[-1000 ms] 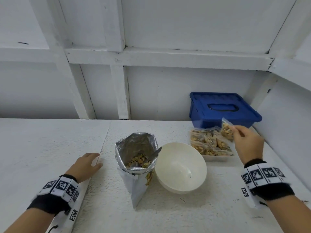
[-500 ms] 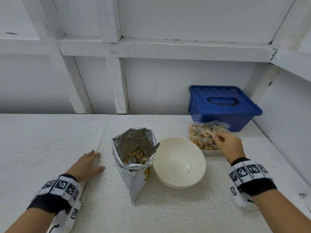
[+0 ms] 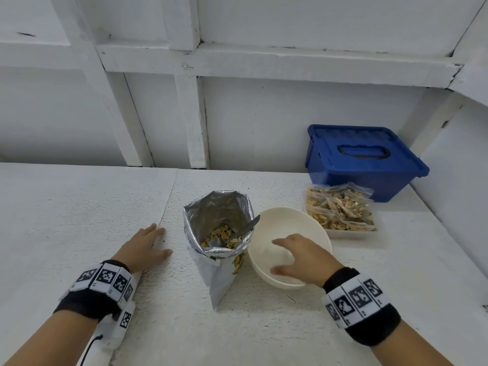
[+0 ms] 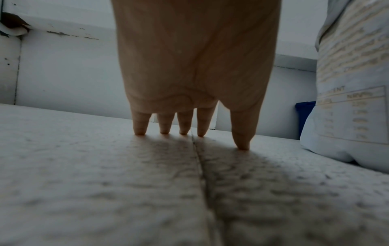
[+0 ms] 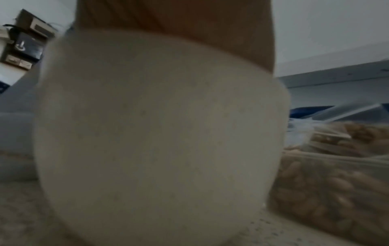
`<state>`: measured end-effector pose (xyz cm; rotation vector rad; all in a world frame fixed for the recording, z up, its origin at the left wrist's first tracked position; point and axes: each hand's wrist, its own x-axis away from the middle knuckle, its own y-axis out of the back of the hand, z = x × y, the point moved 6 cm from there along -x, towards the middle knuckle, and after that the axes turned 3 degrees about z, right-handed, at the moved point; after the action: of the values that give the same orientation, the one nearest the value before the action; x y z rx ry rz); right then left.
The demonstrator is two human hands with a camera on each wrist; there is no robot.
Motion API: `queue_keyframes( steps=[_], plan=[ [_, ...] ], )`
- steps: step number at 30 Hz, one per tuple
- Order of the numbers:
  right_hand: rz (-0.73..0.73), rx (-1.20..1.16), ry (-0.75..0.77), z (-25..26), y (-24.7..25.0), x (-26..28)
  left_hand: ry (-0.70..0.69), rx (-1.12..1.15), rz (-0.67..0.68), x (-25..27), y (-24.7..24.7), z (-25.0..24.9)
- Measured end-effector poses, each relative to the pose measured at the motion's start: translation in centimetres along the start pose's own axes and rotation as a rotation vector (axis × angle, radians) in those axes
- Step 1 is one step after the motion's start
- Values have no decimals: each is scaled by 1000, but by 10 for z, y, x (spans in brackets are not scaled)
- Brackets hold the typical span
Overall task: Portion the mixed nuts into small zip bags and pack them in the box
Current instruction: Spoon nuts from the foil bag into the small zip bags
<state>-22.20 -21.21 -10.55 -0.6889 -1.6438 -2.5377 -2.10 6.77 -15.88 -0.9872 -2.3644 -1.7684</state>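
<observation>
Left hand: the left hand [image 3: 144, 245] lies flat on the white textured desk [image 3: 79, 207], fingers [image 4: 140, 124] spread and straight, tips touching the surface, holding nothing; it sits at nine o'clock from the nut pouch.
Right hand: the right hand [image 3: 299, 256] reaches over the round cream plastic bowl [image 3: 309, 223], fingers spread and loosely extended above its hollow; I cannot tell whether they touch it.
Nut pouch: the silver foil pouch of mixed nuts [image 3: 220, 244] stands upright and open at the middle of the desk, touching the bowl's rim at its three o'clock side; a grey utensil handle [image 3: 245, 228] sticks out of it.
Filled bags: small clear zip bags of nuts [image 3: 340, 210] are heaped in a shallow clear plastic tray [image 3: 351, 232], at two o'clock from the bowl.
Box: the blue plastic lidded box [image 3: 361, 159] sits closed just behind the tray, at twelve o'clock from it, against the white wall [image 3: 264, 114].
</observation>
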Motion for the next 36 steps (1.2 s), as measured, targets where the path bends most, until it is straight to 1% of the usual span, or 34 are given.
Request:
queue_keyframes(
  steps=[1,2,4,9,11,14,16,19,22,24,26,29,31,32,35,36],
  plan=[
    [83,69,-31,-1,-8,-4,1,2,0,0,0,0],
    [120,112,-54,-1,-12,-7,4,5,-2,0,0,0],
    [112,142,-72,0,-14,-12,10,8,-8,0,0,0],
    [-50,236,-43,6,-9,-12,14,0,-13,-1,0,1],
    [-91,209,-39,6,-7,-11,17,2,-10,-1,-1,2],
    [-160,106,-38,5,-3,-9,12,1,-9,-2,-1,1],
    [-250,15,-18,5,4,-5,13,12,-10,-1,-1,1],
    [-453,-152,34,5,20,6,-11,82,-38,4,7,-4],
    [-659,-269,111,10,43,23,-71,190,-176,17,30,-21],
    [-821,-301,213,21,63,37,-140,260,-294,30,52,-40],
    [-942,-279,340,39,80,50,-248,348,-392,46,75,-67],
    [-1020,-172,507,71,91,61,-442,465,-465,76,103,-116],
    [-1021,-105,579,90,91,64,-537,502,-444,95,114,-147],
    [-1015,-82,609,99,91,64,-563,527,-394,101,115,-159],
    [-987,-10,716,123,87,67,-604,679,-182,108,106,-185],
    [-976,4,749,129,86,67,-613,727,-154,108,103,-189]
  ],
)
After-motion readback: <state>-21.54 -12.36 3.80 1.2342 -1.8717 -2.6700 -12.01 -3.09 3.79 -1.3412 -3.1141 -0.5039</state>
